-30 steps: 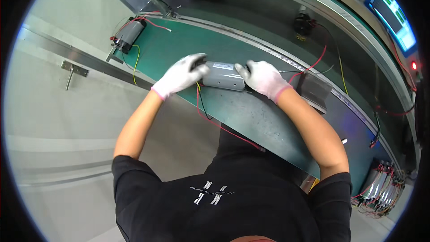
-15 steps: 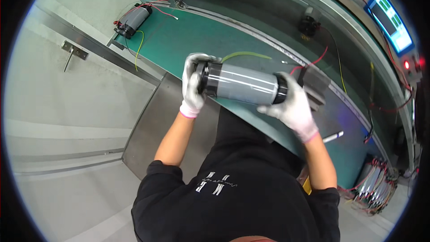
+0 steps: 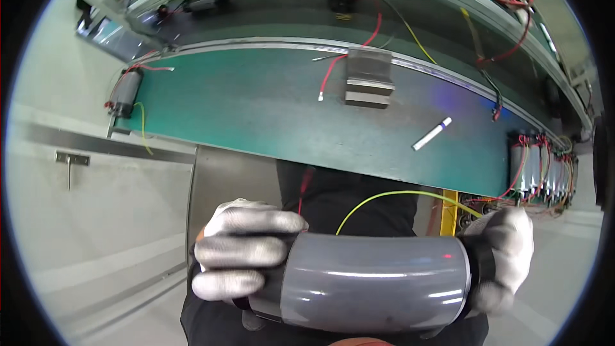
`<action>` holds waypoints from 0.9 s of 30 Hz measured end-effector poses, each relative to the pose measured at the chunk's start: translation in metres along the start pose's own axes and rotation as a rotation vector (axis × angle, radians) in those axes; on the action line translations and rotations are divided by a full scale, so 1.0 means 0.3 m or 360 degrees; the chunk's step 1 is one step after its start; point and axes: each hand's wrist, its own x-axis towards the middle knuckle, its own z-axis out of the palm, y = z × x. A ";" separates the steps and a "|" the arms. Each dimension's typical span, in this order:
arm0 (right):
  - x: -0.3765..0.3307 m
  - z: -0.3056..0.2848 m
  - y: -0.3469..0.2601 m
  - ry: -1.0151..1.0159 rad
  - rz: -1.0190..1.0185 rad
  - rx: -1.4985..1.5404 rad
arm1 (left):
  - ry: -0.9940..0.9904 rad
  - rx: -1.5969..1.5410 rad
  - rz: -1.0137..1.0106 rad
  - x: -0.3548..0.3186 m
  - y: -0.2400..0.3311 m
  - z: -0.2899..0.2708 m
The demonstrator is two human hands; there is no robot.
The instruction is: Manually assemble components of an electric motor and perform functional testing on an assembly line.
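A grey cylindrical motor (image 3: pixel 378 282) with black ends lies across the lower part of the view, held close to my body. My left hand (image 3: pixel 243 250), in a white glove, wraps its fingers round the black left end. My gloved right hand (image 3: pixel 509 263) grips the black right end. A yellow-green wire (image 3: pixel 391 193) arches up behind the motor, and a red wire (image 3: pixel 303 186) stands near my left hand. The motor's underside and both thumbs are hidden.
On the green bench (image 3: pixel 256 109) beyond stand a dark metal block (image 3: pixel 368 77) and a white marker (image 3: pixel 432 134). Another motor (image 3: pixel 127 93) stands at the left end, several motors (image 3: pixel 541 163) at the right. Behind the bench, a dark conveyor (image 3: pixel 275 16) carries more motors.
The motor has come from over the bench edge toward my body, with both hands still on its ends. My view has turned, so the bench now lies farther up.
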 end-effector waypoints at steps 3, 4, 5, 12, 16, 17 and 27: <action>0.112 0.044 0.061 -0.0033 0.0080 -0.0151 | -0.0330 -0.0255 -0.0572 0.085 -0.125 -0.037; 0.068 0.111 0.156 0.0289 -0.0108 0.0132 | -0.0328 -0.0073 -0.0869 0.107 -0.192 -0.020; 0.094 0.198 0.258 0.0340 0.0027 0.0076 | -0.0326 0.0182 -0.1183 0.093 -0.276 -0.021; 0.437 0.629 0.808 0.0146 0.0681 0.0601 | -0.0644 0.1258 -0.0436 -0.202 -1.172 -0.277; 0.382 0.635 0.884 0.0362 0.0351 -0.0007 | -0.0228 0.0428 -0.1740 -0.049 -1.025 -0.164; 0.339 0.615 0.867 0.0316 0.0379 0.0010 | -0.0210 0.0446 -0.1791 -0.033 -0.965 -0.129; 0.229 0.938 0.514 -0.0683 0.0900 0.1704 | -0.0717 0.1180 -0.1260 -0.058 -0.725 -0.101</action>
